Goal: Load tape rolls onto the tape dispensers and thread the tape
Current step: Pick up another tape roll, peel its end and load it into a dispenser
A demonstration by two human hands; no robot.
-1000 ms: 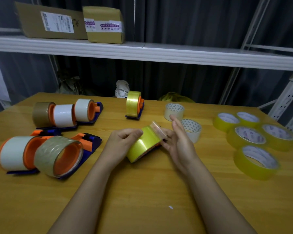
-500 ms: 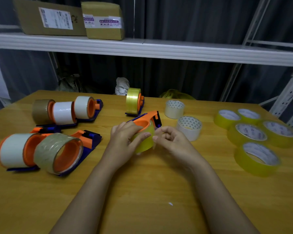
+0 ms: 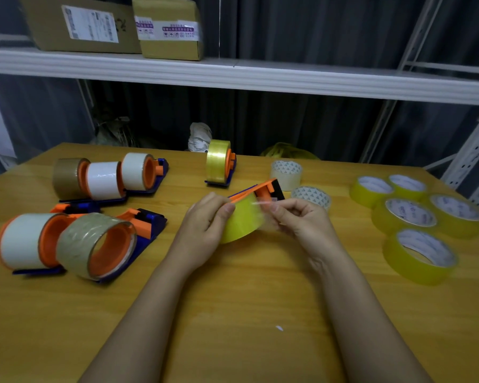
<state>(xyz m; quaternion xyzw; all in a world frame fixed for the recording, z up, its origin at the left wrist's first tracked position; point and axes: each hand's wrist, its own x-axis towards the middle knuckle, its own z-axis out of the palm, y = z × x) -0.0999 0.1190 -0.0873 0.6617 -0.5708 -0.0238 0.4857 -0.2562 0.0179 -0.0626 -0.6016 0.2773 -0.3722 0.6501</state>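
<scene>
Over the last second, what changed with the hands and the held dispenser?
The orange and blue tape dispenser with the yellow roll was turned so its orange frame points up and away. The left hand grips the roll throughout. The right hand went from straight fingers to pinching the clear tape end and is pulling it off. The loaded dispensers at left and the five loose yellow rolls stayed put.

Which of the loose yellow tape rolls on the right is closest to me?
The yellow roll at the front. It lies flat by itself nearest the table's near edge, while the other four yellow rolls bunch together farther back.
</scene>
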